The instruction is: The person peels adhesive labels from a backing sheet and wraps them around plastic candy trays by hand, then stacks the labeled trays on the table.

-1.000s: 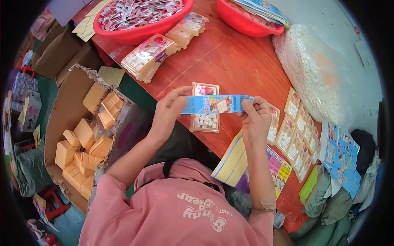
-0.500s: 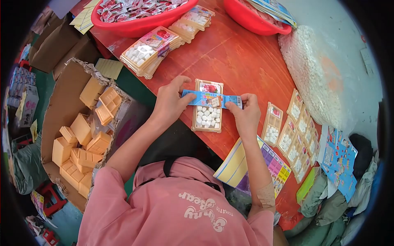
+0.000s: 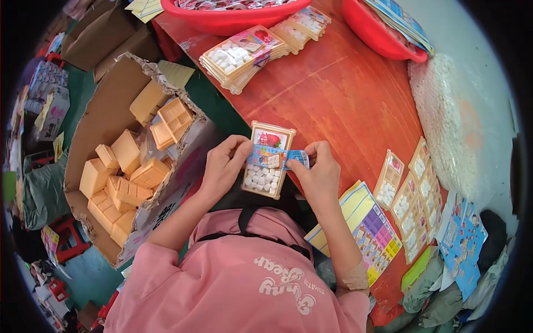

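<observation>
In the head view, a beige plastic tray (image 3: 263, 180) of small white candy pieces, with a strawberry-printed packet at its top end, lies slightly tilted at the table's near edge. A blue printed paper strip (image 3: 273, 158) crosses its middle. My left hand (image 3: 225, 166) is closed on the strip's left end, right beside the tray's edge. On the other side my right hand (image 3: 317, 173) pinches the right end, which bends up off the tray. The strip's underside is hidden.
Stacked filled trays (image 3: 239, 55) and a red basin (image 3: 239, 16) of packets stand at the back left. More filled trays (image 3: 408, 213) lie at right, near a large bag of white pieces (image 3: 444, 122). A cardboard box (image 3: 91, 139) of beige trays stands left.
The tray and both hands have come closer to my body, and the tray has tilted. The strip's ends, stretched out flat before, are now drawn in around the tray's sides. The view has shifted.
</observation>
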`<action>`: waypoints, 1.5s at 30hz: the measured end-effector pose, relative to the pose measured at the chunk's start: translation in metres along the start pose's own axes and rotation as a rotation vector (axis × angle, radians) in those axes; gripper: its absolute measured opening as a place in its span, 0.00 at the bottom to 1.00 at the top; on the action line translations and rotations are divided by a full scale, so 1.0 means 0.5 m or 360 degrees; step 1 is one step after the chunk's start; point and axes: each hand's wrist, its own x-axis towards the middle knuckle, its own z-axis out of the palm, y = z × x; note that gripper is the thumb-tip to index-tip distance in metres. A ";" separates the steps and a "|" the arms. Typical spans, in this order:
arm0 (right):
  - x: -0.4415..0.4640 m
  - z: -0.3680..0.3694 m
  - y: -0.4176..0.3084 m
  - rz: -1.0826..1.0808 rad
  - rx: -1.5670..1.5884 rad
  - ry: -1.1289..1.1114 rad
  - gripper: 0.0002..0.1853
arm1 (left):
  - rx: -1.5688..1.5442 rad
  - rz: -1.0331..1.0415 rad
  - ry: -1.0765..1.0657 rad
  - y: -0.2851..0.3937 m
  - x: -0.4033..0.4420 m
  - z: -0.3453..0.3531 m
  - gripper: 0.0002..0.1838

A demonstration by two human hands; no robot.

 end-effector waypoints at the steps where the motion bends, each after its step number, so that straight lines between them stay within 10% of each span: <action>1: 0.000 -0.001 0.000 0.0006 -0.0002 -0.0004 0.18 | 0.0047 0.0027 -0.0019 -0.001 -0.003 0.002 0.13; 11: 0.001 0.002 0.007 0.0024 0.0045 0.0014 0.19 | -0.0196 0.0101 0.0028 -0.054 0.004 0.024 0.16; 20: 0.009 -0.022 0.006 0.0501 0.1361 -0.0234 0.11 | -0.1559 -0.0697 -0.0434 0.020 -0.005 0.011 0.13; 28: 0.014 -0.001 -0.056 0.0479 0.1554 -0.0498 0.09 | -0.2583 -0.1082 -0.0752 0.035 -0.019 0.039 0.15; 45: 0.022 0.004 -0.071 0.0232 0.1181 -0.0351 0.09 | -0.2542 -0.1393 -0.0964 0.028 -0.004 0.015 0.16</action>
